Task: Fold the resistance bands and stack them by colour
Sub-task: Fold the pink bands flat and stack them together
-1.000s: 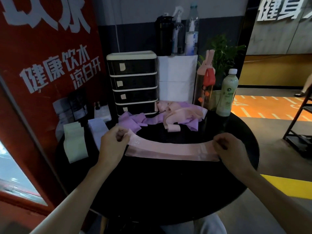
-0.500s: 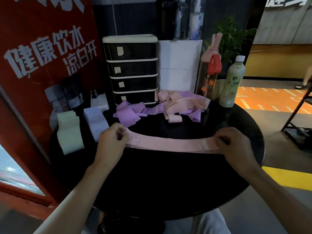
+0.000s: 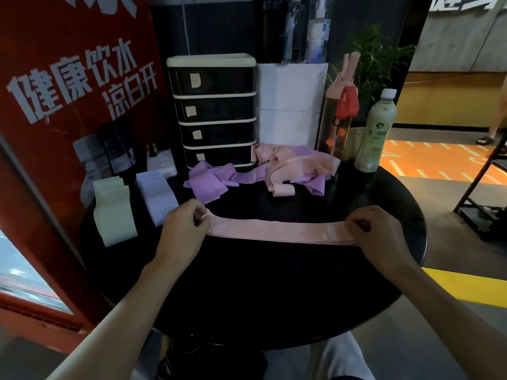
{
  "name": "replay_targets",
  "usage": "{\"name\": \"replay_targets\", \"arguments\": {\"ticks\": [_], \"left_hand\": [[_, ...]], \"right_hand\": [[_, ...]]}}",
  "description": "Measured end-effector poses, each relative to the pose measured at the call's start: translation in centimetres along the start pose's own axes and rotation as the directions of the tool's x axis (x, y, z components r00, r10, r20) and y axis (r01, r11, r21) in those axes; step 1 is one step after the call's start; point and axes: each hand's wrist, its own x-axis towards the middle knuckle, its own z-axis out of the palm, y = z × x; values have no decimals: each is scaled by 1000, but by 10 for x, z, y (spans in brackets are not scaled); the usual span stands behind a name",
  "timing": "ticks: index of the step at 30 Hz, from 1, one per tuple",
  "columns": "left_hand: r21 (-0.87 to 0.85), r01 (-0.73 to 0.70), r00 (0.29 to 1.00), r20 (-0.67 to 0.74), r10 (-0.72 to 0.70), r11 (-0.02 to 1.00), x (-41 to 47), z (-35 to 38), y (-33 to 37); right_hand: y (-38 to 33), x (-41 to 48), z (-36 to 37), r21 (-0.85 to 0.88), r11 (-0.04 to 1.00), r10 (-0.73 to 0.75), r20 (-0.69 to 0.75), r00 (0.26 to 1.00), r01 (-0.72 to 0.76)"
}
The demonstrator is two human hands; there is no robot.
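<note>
Pinched at both ends, the pink band (image 3: 274, 232) is held out taut as a flat strip between the left grip (image 3: 183, 231) and the right grip (image 3: 376, 232). Each grip is curled, with thumb and fingers pressed together on one end of the band. The band is stretched low across the middle of the black counter (image 3: 260, 292); whether it rests on the surface cannot be told.

The step in hand is judged to be the straightening of this band, with the fold itself not yet made. For the next move, one end would need to be carried over onto the other with the edges kept in line. The folded band would then need a place of its own, since no pink stack is seen.

One band is held. Two folded stacks are counted at the left of the counter: a pale green stack (image 3: 113, 212) and, just beside it, a pale lilac stack (image 3: 157, 198). How many bands lie in each cannot be told. Behind the held band, one loose heap (image 3: 274, 174) of tangled purple and pink bands is seen, too knotted to be counted.
</note>
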Motion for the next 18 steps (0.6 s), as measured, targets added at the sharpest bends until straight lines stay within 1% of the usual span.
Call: {"name": "replay_targets", "arguments": {"ticks": [8, 12, 15, 18], "left_hand": [[3, 1, 1000, 13, -1, 1000, 0, 0, 1], [22, -13, 999, 34, 12, 1000, 0, 0, -1], [78, -49, 998, 50, 45, 996, 1, 0, -1], [106, -48, 998, 42, 44, 993, 1, 0, -2]], "right_hand": [[1, -2, -1, -1, 1000, -15, -34, 999, 15], [2, -1, 1, -2, 1000, 0, -5, 1000, 0], [4, 0, 3, -34, 999, 23, 31, 999, -21], [7, 0, 4, -45, 998, 34, 50, 998, -32]]}}
